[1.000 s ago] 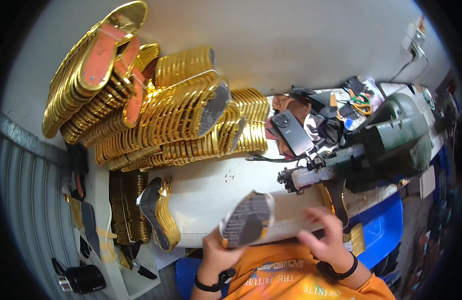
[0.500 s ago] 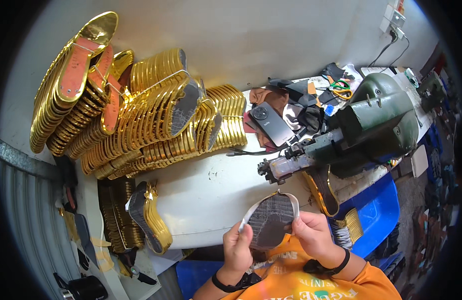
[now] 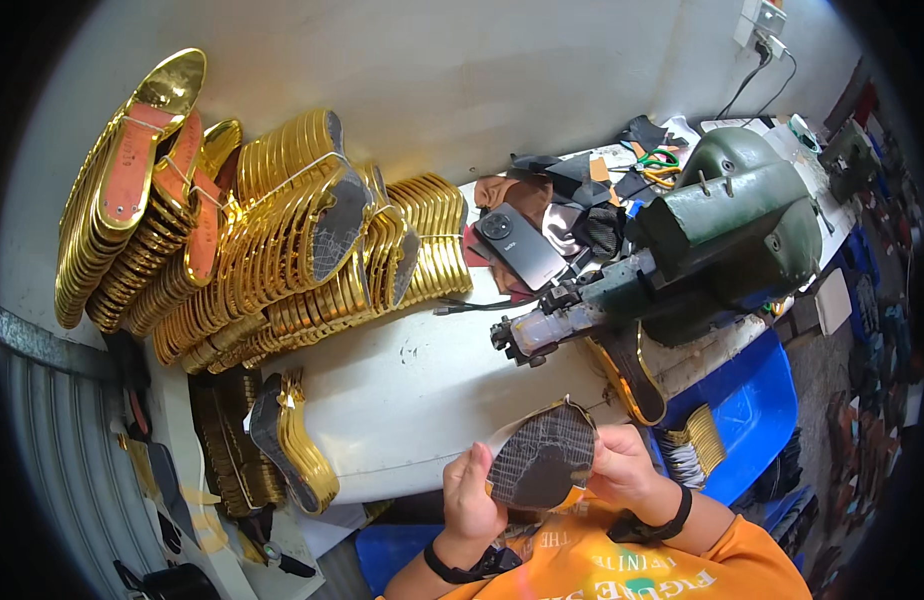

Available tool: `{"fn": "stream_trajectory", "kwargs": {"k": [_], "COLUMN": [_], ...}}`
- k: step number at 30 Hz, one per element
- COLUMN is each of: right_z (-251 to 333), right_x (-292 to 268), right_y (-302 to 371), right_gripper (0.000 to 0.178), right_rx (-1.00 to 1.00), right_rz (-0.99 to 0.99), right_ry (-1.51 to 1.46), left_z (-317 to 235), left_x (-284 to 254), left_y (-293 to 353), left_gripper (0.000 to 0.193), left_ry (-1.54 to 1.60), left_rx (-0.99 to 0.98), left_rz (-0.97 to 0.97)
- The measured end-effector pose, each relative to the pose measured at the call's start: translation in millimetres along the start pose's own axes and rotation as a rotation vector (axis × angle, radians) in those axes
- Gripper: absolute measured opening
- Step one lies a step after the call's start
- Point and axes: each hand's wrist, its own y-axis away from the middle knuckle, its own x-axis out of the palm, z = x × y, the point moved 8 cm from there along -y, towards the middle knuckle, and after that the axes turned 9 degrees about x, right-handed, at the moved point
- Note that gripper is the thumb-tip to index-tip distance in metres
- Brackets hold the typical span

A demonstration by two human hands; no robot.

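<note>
In front of my chest I hold a shoe insole [image 3: 544,455], dark grey with a pattern of fine pale lines and a light strip along its edge. My left hand [image 3: 472,505] is closed at its left edge, fingers pointing up. At the opposite edge, my right hand [image 3: 627,468] grips it between thumb and fingers. The far end of the insole tilts up to the right. Just beyond it is the metal head of a dark green sewing machine [image 3: 742,240]. Below that head, a gold-edged sole [image 3: 630,380] hangs at the table's edge.
Bundled gold-edged soles [image 3: 282,240] fill the table's left side. A small stack of soles [image 3: 300,440] lies at the near edge. Behind are a phone [image 3: 522,245], fabric scraps and green-handled scissors [image 3: 660,160]. A blue bin [image 3: 747,400] with more soles stands at right.
The insole has turned, its far end tipping to the right. My left fingers have straightened upward along its edge. The whole view has shifted slightly.
</note>
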Motion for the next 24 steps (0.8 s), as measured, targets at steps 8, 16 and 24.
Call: {"fn": "stream_trajectory", "kwargs": {"k": [8, 16, 24], "right_z": [85.4, 93.4, 29.8], "right_x": [38.4, 36.5, 0.2], "right_y": [6.7, 5.5, -10.6], "right_gripper": [0.029, 0.015, 0.019], "right_rx": [-0.387, -0.188, 0.328], "right_rz": [-0.345, -0.268, -0.15], "right_ry": [0.93, 0.993, 0.052], "left_z": [-26.8, -5.5, -8.1], "left_x": [-4.0, 14.3, 19.0], "left_y": [10.0, 18.4, 24.5], "left_gripper": [0.036, 0.033, 0.031], "left_ry": [-0.639, -0.486, -0.482], "left_rx": [0.183, -0.175, -0.179], "left_rz": [0.178, 0.415, 0.418]}}
